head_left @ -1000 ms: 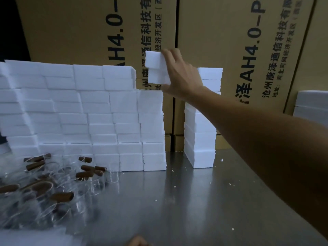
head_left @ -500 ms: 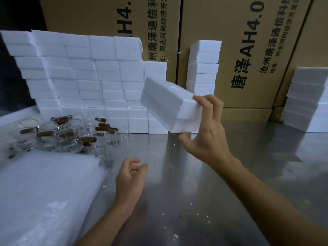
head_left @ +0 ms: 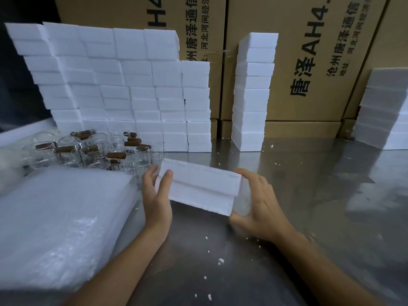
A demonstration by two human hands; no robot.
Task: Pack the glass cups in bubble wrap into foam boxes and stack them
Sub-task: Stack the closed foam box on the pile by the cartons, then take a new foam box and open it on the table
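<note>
A foam box (head_left: 199, 187) hangs above the worktop (head_left: 287, 217), its ends gripped between left hand (head_left: 157, 200) and right hand (head_left: 261, 209) fingers.

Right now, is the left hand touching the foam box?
Touching. The head view shows the left hand gripping the foam box at its left end, thumb across the front face and fingers behind it.

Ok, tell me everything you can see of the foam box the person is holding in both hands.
The foam box is a white, oblong block of what looks like polystyrene, with a stepped seam along its length where lid meets base; it appears closed. It is tilted, above the metal table. The left hand grips its left end, thumb on the front face; the right hand grips the right end.
</note>
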